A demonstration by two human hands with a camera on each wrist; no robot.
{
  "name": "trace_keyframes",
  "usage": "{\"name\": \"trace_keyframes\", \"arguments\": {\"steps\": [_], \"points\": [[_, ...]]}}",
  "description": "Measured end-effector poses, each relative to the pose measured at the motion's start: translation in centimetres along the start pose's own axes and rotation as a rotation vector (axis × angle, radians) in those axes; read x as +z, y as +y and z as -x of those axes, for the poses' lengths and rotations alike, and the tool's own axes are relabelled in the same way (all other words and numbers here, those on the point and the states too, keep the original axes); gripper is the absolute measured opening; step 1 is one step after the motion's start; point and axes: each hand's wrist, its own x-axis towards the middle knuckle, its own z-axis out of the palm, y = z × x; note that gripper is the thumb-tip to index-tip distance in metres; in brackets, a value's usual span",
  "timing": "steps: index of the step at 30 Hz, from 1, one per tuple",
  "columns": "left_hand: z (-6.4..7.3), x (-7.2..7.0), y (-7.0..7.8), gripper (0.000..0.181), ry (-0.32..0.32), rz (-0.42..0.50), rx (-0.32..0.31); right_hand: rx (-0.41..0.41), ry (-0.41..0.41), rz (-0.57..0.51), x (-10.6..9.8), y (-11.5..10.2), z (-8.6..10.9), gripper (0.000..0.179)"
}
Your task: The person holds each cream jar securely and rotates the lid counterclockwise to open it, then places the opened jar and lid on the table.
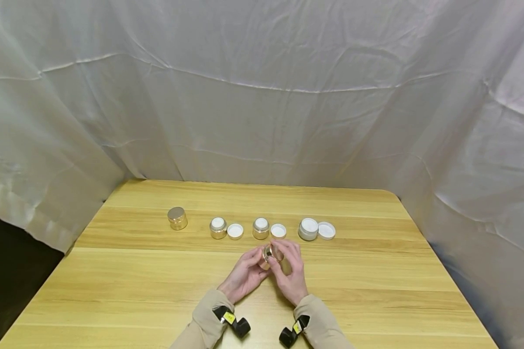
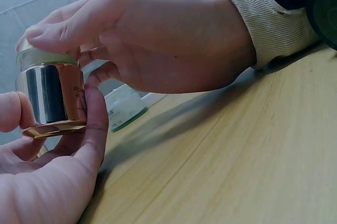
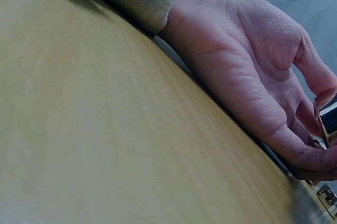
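My left hand (image 1: 244, 275) grips a shiny gold cosmetic jar (image 2: 52, 95), thumb on one side and fingers curled round its lower part. From above, my right hand (image 1: 291, 272) pinches the jar's top end, its thumb on the pale translucent rim in the left wrist view. The jar is raised off the table and tilted. Its gold side (image 3: 329, 121) shows at the right edge of the right wrist view, between the left thumb and fingers. Right fingers hide much of the jar's top.
Beyond the hands, a closed gold jar (image 1: 177, 219) stands at left. Two opened gold jars (image 1: 218, 232) (image 1: 260, 233) and a larger white jar (image 1: 307, 233) stand in a row, each with a white-lined lid (image 1: 235, 231) beside it. Grey curtains (image 1: 262, 121) enclose the wooden table (image 1: 135, 281).
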Motion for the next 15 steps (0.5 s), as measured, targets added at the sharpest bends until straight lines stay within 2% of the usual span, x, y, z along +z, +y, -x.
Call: {"name": "trace_keyframes", "arguments": {"steps": [6,15], "points": [[0.0,-0.2,-0.1,0.029,-0.029,0.002,0.013,-0.013,-0.024,0.0,0.2,2.1,1.0,0.048],[0.0,-0.1,-0.1,0.028,-0.028,-0.006,0.013,0.016,-0.036,-0.078,0.0,2.3,1.2,0.038]]}}
